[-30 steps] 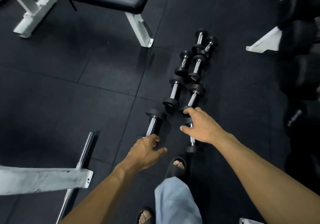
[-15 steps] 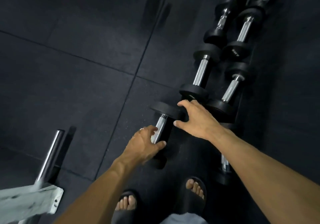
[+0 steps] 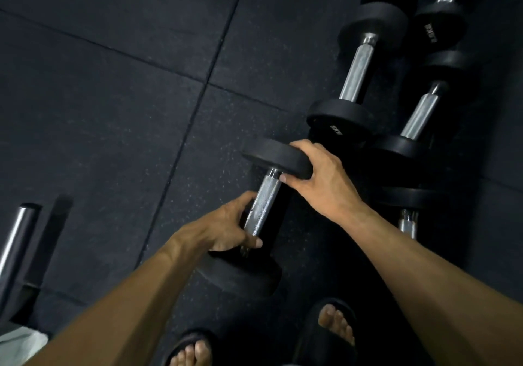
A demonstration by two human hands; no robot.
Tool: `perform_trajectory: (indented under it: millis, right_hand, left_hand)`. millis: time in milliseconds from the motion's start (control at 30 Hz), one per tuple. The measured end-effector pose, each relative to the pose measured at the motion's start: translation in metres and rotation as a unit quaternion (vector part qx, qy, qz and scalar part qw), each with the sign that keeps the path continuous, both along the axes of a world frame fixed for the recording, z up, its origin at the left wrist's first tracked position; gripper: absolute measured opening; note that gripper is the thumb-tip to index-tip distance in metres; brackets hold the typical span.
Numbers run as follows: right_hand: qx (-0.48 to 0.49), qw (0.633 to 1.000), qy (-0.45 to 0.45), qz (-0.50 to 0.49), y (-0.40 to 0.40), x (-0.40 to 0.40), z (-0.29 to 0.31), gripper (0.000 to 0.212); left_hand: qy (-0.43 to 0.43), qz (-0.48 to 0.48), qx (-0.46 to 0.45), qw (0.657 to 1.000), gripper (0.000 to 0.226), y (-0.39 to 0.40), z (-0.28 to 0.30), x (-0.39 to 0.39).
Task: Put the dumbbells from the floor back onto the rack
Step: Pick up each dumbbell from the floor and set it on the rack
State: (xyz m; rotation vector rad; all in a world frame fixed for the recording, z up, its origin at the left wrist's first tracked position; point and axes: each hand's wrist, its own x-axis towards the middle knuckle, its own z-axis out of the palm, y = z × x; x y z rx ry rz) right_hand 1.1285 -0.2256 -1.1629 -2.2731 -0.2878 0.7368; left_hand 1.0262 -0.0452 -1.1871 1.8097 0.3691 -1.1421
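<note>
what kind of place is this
Most likely a gym's free-weights area: black dumbbells lie in rows on dark rubber floor tiles, and a steel bar rests nearby.

The left hand covers the near stretch of the dumbbell handle it grips, and its fingers are hidden beneath the bar. Beside the right hand, the forearm hides most of a neighbouring dumbbell. Beyond both grips, the farthest dumbbells are cut off by the top edge. Their weight markings are too blurred to read.
</note>
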Motion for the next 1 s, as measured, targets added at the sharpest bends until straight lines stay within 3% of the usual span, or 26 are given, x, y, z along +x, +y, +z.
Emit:
perform_trajectory:
  millis: [233, 433, 667, 1000]
  right_hand:
    - [0.031, 0.999, 0.004, -0.035, -0.018, -0.012, 0.006, 0.043]
    - [0.014, 0.998, 0.005, -0.055, -0.044, -0.023, 0.067, 0.043]
    - [0.027, 0.994, -0.028, -0.102, -0.085, -0.039, 0.204, 0.048]
    - [0.035, 0.972, -0.110, -0.204, -0.163, -0.101, 0.451, 0.048]
  left_hand:
    - [0.005, 0.005, 0.028, 1.000, 0.083, -0.020, 0.016, -0.006]
    - [0.019, -0.015, 0.021, 0.999, 0.080, -0.046, 0.080, -0.010]
    - [-0.008, -0.062, 0.011, 0.998, 0.078, -0.073, 0.209, -0.004]
    - [-0.130, -0.203, -0.012, 0.970, 0.072, -0.134, 0.449, -0.013]
